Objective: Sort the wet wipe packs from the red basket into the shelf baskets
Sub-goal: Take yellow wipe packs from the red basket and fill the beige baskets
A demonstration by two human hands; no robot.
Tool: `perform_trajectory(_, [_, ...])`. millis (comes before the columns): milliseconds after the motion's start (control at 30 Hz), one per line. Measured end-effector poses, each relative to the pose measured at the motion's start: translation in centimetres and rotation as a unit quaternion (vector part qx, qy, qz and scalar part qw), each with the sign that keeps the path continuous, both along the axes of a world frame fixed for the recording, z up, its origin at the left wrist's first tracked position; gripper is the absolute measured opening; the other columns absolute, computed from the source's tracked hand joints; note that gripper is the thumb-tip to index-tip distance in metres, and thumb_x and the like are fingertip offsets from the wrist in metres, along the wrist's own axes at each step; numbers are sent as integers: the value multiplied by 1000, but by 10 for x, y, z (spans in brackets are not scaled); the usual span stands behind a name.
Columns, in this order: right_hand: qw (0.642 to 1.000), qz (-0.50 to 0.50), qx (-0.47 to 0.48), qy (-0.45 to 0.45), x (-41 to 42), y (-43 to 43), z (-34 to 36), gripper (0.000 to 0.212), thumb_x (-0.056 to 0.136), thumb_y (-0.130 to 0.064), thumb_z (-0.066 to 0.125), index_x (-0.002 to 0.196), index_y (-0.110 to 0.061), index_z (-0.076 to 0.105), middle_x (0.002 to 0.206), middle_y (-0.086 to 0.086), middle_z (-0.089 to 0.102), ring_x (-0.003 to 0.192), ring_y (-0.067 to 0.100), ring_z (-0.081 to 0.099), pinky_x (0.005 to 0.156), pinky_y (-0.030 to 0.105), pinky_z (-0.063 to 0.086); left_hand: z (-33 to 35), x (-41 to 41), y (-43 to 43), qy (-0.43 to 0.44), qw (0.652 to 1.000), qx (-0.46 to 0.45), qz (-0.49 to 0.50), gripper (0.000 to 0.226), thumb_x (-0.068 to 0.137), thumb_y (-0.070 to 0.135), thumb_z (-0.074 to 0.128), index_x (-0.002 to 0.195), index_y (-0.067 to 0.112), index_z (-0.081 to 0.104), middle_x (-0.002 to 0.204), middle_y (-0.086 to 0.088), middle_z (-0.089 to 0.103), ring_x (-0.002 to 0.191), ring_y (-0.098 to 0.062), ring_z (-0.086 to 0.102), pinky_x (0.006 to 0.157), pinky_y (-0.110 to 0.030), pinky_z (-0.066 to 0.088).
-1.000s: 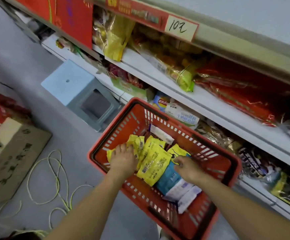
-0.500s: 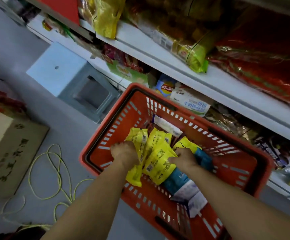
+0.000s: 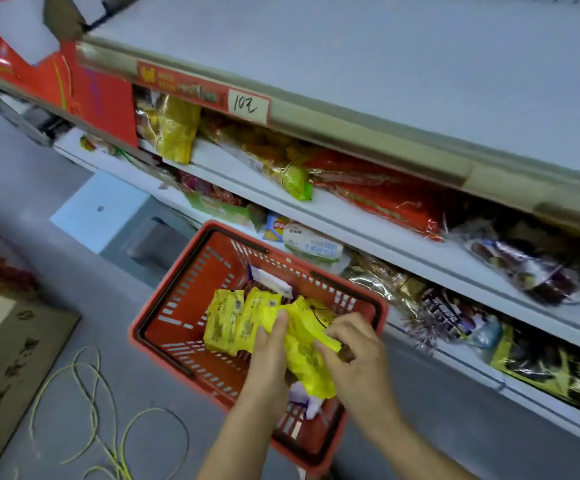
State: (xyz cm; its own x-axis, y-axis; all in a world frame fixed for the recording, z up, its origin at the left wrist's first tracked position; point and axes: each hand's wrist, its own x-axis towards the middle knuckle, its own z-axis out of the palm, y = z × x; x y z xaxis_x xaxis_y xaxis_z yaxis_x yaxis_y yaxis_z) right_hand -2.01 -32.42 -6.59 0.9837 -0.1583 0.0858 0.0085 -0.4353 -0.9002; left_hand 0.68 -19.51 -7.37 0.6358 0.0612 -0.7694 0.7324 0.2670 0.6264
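Note:
The red basket (image 3: pixel 181 299) stands on the floor below the shelves. Both my hands are raised just over it with yellow wet wipe packs (image 3: pixel 304 351) between them. My left hand (image 3: pixel 269 355) grips the packs from the left, thumb on top. My right hand (image 3: pixel 354 348) pinches their right edge. Two more yellow packs (image 3: pixel 233 320) fan out to the left, partly under my left hand. A white pack (image 3: pixel 269 280) lies at the basket's far wall, and pale packs (image 3: pixel 304 398) show beneath my hands.
Shelves (image 3: pixel 368 223) stocked with snack bags run diagonally on the right. A pale blue stool (image 3: pixel 108 206) stands on the floor beyond the basket. A cardboard box (image 3: pixel 11 362) and a loose yellow-green cord (image 3: pixel 91 410) lie at the left.
Both hands have lifted out of the basket with yellow packs and come together. The blue pack seen earlier is out of sight. The view has tilted up toward the shelves.

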Motion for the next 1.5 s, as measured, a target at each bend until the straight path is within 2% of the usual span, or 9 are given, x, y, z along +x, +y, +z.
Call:
perform_trajectory(100, [988,54,-97,-106,-34,-39,34,10,76,-15,70,82,-21,63,88,-8,53,83,15,51,71,24,44,55,-31,-60,-17,994,-109,9,80,77,68,66,133,16,43,136,-15,56,111,-30,65,91,-48,54])
perform_trajectory(267, [950,163,-197,-181,-101,-134,110,13,90,-27,56,89,-20,68,99,-5,59,89,17,54,77,31,45,139,-87,-150,-150,978,144,6,52,94,43,55,139,18,47,144,-9,48,125,-27,52,107,-42,41])
perform_trajectory(433, [982,-177,13,-70,-145,-274,188,35,93,-49,41,103,-22,61,105,-9,54,105,11,51,91,26,39,188,-137,-235,-229,967,93,-60,26,98,42,48,107,24,66,102,-1,75,95,-25,71,86,-54,56])
perform_trajectory(567, [969,-162,158,99,-172,-369,224,47,98,-45,43,100,-5,66,110,21,67,100,32,63,95,45,45,229,-170,-313,-258,950,35,-172,29,100,43,43,103,25,65,78,17,75,72,-4,72,66,-37,59])
perform_trajectory(800, [919,-308,244,-39,-234,-457,264,50,94,-32,57,96,18,53,101,38,60,100,49,56,75,43,50,279,-197,-414,-296,916,-7,-272,26,101,33,46,110,21,67,93,3,77,87,-19,74,76,-44,60])
perform_trajectory(833, [915,-319,237,-64,-239,-466,268,54,94,-33,56,95,21,50,83,37,58,85,9,34,74,37,47,284,-198,-425,-305,911,-6,-279,26,100,34,48,109,20,68,97,0,77,92,-23,73,84,-50,57])
perform_trajectory(967, [900,-345,249,-96,-249,-504,278,48,94,-32,55,90,16,58,86,11,72,100,10,61,82,25,47,299,-191,-465,-330,887,-15,-322,37,89,53,59,116,29,66,114,1,73,109,-27,67,96,-55,49])
perform_trajectory(1267, [907,-299,284,-80,-227,-619,318,26,76,-21,72,101,-13,69,92,8,75,82,26,72,66,37,60,311,-139,-550,-273,902,-106,-317,35,87,37,65,114,15,66,99,-12,76,87,-32,74,67,-46,60])
perform_trajectory(1500, [910,-412,50,6,-161,-708,325,21,89,-19,65,102,-2,65,98,16,70,87,33,65,82,41,51,319,-80,-583,-283,922,-145,-220,32,89,27,63,117,11,64,95,-14,76,80,-32,74,57,-42,60])
